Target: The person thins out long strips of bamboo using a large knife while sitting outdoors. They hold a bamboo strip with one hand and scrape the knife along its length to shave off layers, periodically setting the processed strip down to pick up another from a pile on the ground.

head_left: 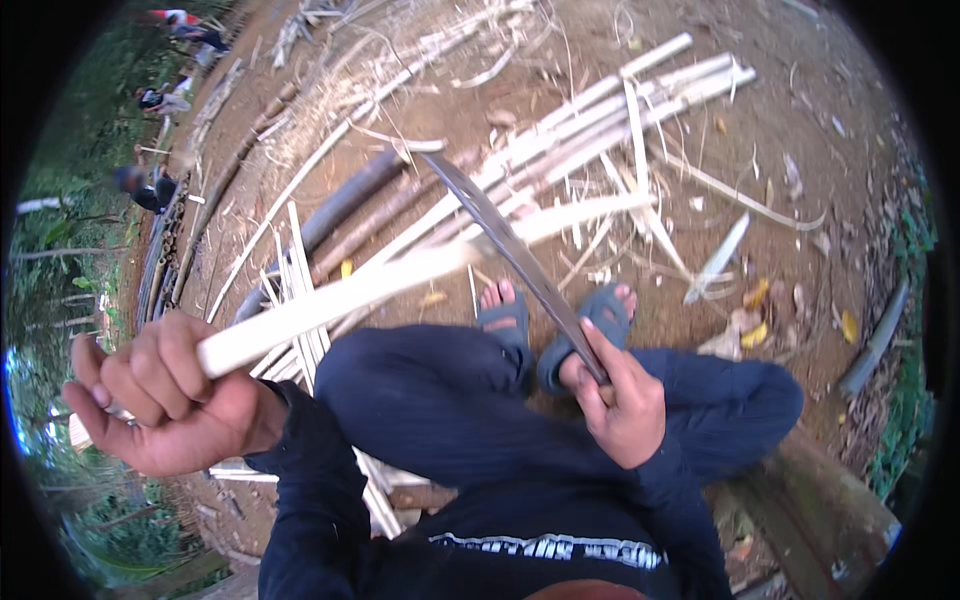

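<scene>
And the left hand (pixel 170 405) curls round the pale strip (pixel 320 308)! Right hand (pixel 628 412) (closed on the handle (pixel 607 394)) has the long knife (pixel 530 269) across it

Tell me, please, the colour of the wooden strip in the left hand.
The wooden strip is pale cream, nearly white; the head view shows it best.

The strip (pixel 340 303) extends from the left hand (pixel 170 390) forward and rightward, crossing the knife (pixel 525 266) in the right hand (pixel 630 410). Beyond the feet (pixel 505 310), a bundle (pixel 625 139) lies on the ground (pixel 840 170), with a pole (pixel 350 205) to its left. Leaves (pixel 755 334) lie right of the feet.
</scene>
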